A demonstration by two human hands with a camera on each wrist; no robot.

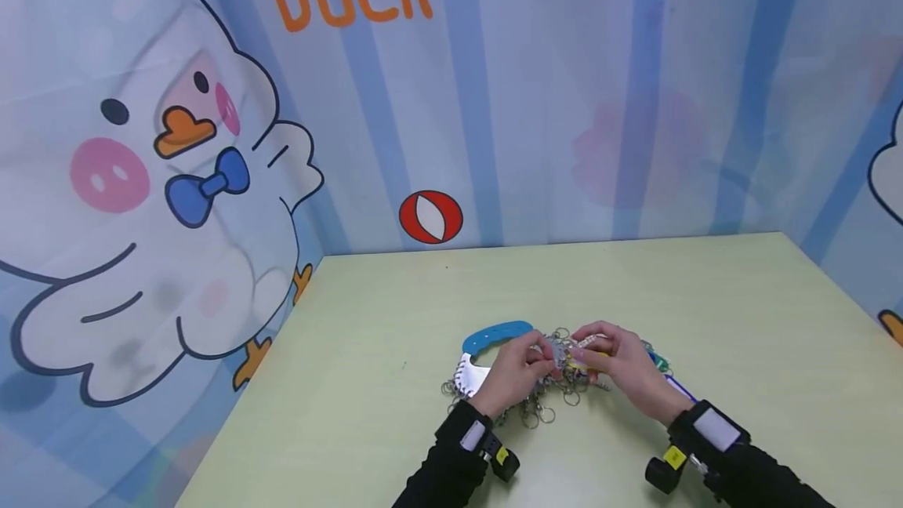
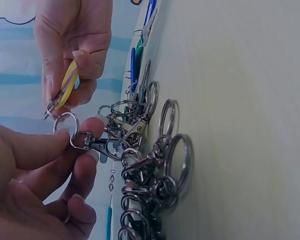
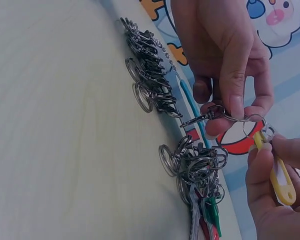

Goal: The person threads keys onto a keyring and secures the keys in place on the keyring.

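My left hand (image 1: pixel 518 371) pinches a metal split ring (image 2: pixel 74 120) between thumb and finger. A swivel clasp (image 2: pixel 97 145) hangs from that ring. My right hand (image 1: pixel 628 363) holds a yellow key tag (image 3: pixel 281 180) between thumb and fingers, its small metal ring (image 3: pixel 268 132) meeting the split ring. Whether the two rings are linked cannot be told. Below the hands lies a row of metal clasps and key rings (image 3: pixel 149 62), with a looser cluster (image 3: pixel 192 160) beside it.
A blue curved strip (image 1: pixel 497 333) lies behind my left hand on the pale table (image 1: pixel 353 382). Green (image 3: pixel 212 215) and blue tags (image 2: pixel 133 67) lie with keys near my right hand. A printed cloth wall (image 1: pixel 536 100) stands behind the table.
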